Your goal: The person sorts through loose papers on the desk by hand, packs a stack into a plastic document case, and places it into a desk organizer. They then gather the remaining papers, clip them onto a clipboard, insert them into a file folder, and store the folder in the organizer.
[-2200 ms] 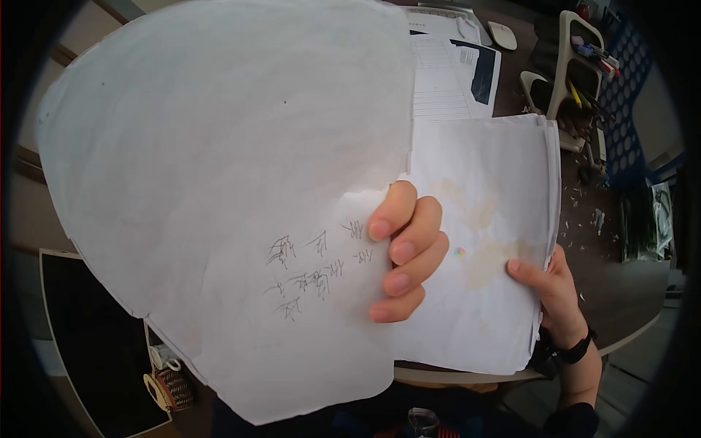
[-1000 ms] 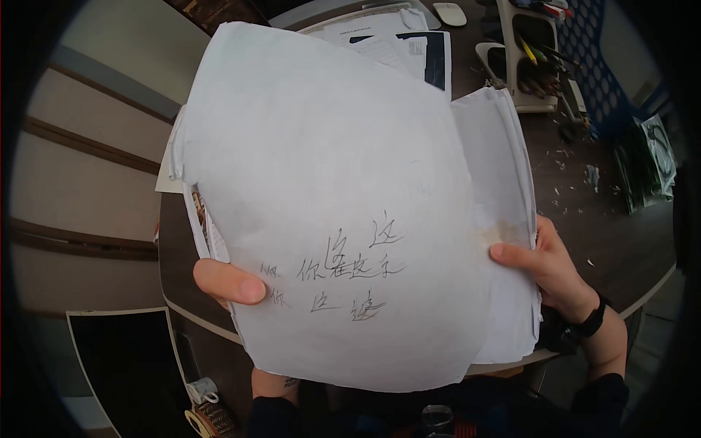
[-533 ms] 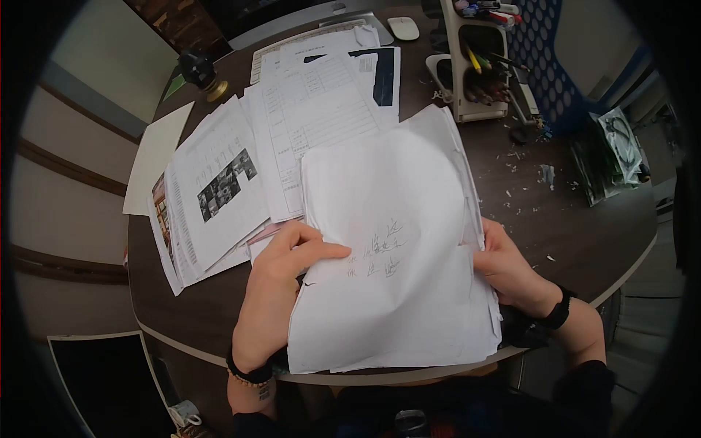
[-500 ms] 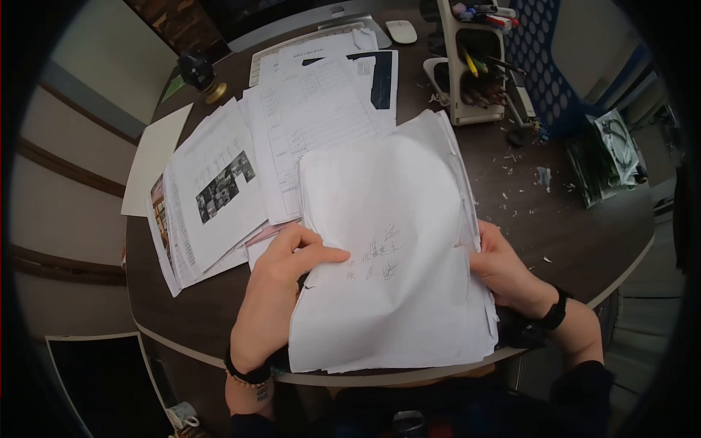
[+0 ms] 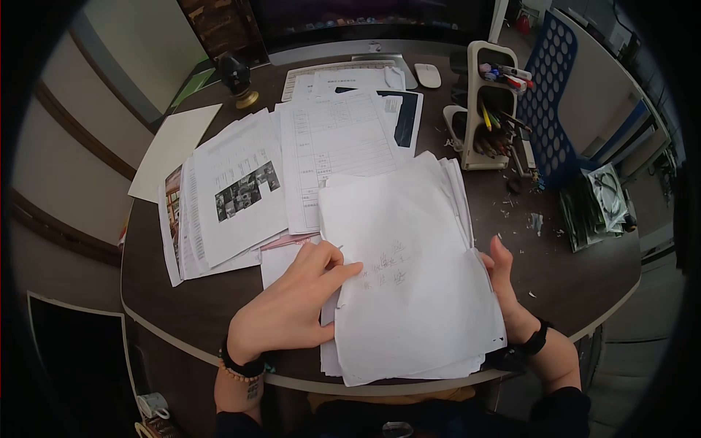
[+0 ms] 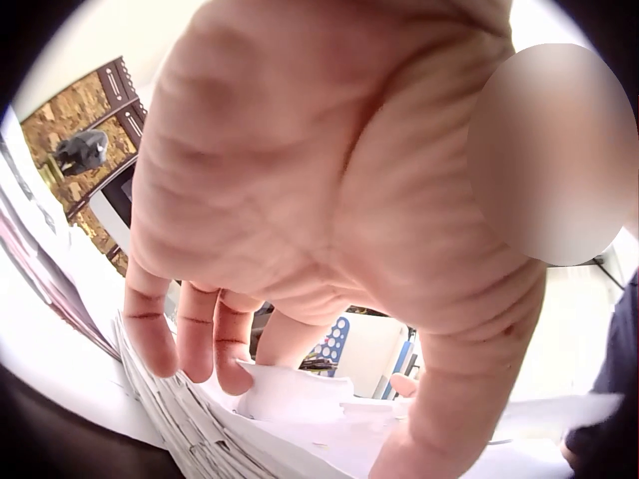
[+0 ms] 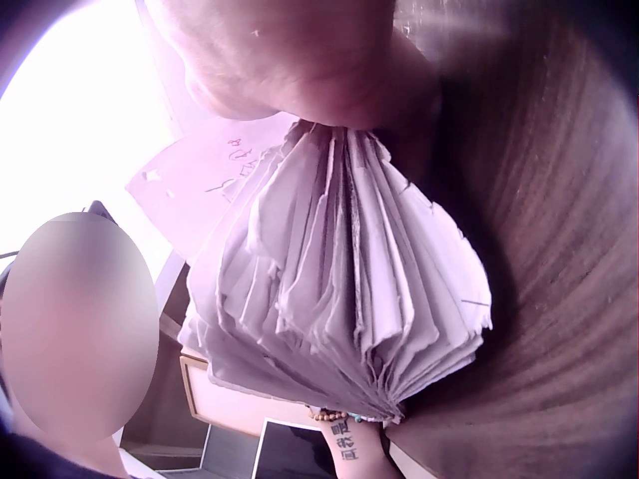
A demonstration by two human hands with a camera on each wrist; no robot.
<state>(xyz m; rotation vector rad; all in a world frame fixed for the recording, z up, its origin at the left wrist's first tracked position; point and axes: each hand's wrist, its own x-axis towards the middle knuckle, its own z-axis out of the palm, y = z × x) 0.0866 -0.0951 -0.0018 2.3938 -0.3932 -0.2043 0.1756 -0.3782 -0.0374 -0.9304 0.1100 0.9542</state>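
Observation:
A thick stack of white paper (image 5: 401, 219) lies at the front of the desk, faint handwritten characters on its top sheet. My left hand (image 5: 292, 296) is at the stack's left edge, index fingertip on the top sheet and thumb low beside the edge. Up close in the left wrist view, the fingertips of my left hand (image 6: 319, 220) touch the layered edges. My right hand (image 5: 511, 296) holds the right edge, thumb raised off the sheet, other fingers hidden under the paper. The right wrist view shows the paper stack (image 7: 339, 269) fanned open below my right hand (image 7: 300, 55).
Printed sheets (image 5: 234, 212) and a form (image 5: 328, 146) lie behind and left of the stack. Farther back are a keyboard (image 5: 296, 82), a mouse (image 5: 428, 76) and a monitor (image 5: 372, 22). A pen holder (image 5: 491, 102) and paper scraps (image 5: 537, 221) are at right.
The large sheet raised by my left hand has come down flat on the stack. My right thumb has lifted off the paper, and the head view takes in more of the desk's back.

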